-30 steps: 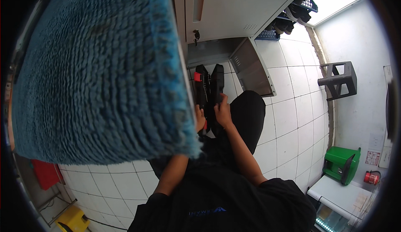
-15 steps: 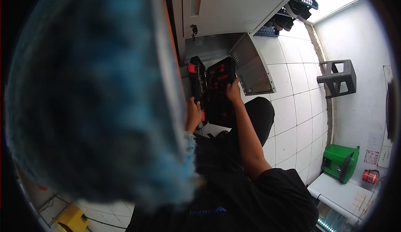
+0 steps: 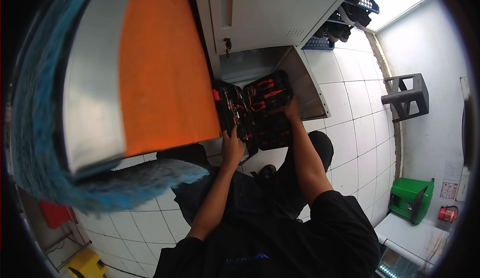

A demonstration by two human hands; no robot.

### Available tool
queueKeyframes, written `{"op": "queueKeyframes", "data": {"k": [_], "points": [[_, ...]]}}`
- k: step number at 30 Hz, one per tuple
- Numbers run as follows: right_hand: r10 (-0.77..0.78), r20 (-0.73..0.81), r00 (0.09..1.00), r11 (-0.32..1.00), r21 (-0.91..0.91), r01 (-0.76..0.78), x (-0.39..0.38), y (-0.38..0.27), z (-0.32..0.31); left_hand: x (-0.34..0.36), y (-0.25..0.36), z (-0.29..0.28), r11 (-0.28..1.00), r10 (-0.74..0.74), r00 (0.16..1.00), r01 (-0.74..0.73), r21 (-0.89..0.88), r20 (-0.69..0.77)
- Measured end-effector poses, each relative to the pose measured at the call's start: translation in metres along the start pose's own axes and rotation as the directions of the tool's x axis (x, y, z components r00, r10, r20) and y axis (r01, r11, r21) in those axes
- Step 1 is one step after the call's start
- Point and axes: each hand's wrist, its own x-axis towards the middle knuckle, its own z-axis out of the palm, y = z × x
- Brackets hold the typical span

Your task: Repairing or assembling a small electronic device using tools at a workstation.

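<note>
One line of blue lettering (image 3: 246, 259) is on the person's black shirt (image 3: 280, 235); on the right wall hangs a red-and-white printed sheet (image 3: 449, 190), too small for reading. One black tool case (image 3: 264, 123) lies opened in two halves, just before the one open door (image 3: 309, 85) of the grey locker (image 3: 280, 15). At least three red-handled tools (image 3: 272, 94) show in its far right part; the others are too dark to count. The right hand (image 3: 291, 109) is closed on the case's right edge. The left hand (image 3: 233, 147), fingers bent, is at the near left edge; whether it grips, I cannot tell. One grey stool (image 3: 407, 98) stands far right.
</note>
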Motion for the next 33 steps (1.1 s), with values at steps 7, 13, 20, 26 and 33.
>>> {"op": "queueKeyframes", "data": {"k": [7, 13, 20, 26, 33], "points": [[0.120, -0.241, 0.963, 0.984, -0.097, -0.147, -0.017, -0.045, 0.013, -0.032, 0.004, -0.057, 0.968, 0.096, 0.990, -0.116, 0.222, 0.102], [0.143, 0.083, 0.986, 0.989, 0.008, -0.144, -0.030, -0.067, 0.040, -0.072, 0.007, -0.190, 0.869, 0.006, 0.997, 0.033, -0.494, 0.078], [0.005, 0.091, 0.996, 1.000, 0.027, -0.007, -0.015, -0.058, 0.090, -0.062, -0.009, -0.197, 0.729, 0.107, 0.903, -0.355, -0.585, -0.416], [0.137, 0.308, 0.942, 0.934, -0.356, -0.020, 0.028, -0.042, 0.084, 0.004, -0.055, -0.109, 0.724, 0.469, 0.406, -0.685, 0.078, -0.784], [0.226, 0.287, 0.931, 0.960, -0.225, -0.164, 0.025, -0.057, 0.105, -0.002, -0.029, -0.117, 0.762, 0.438, 0.323, -0.628, 0.156, -0.839]]}}
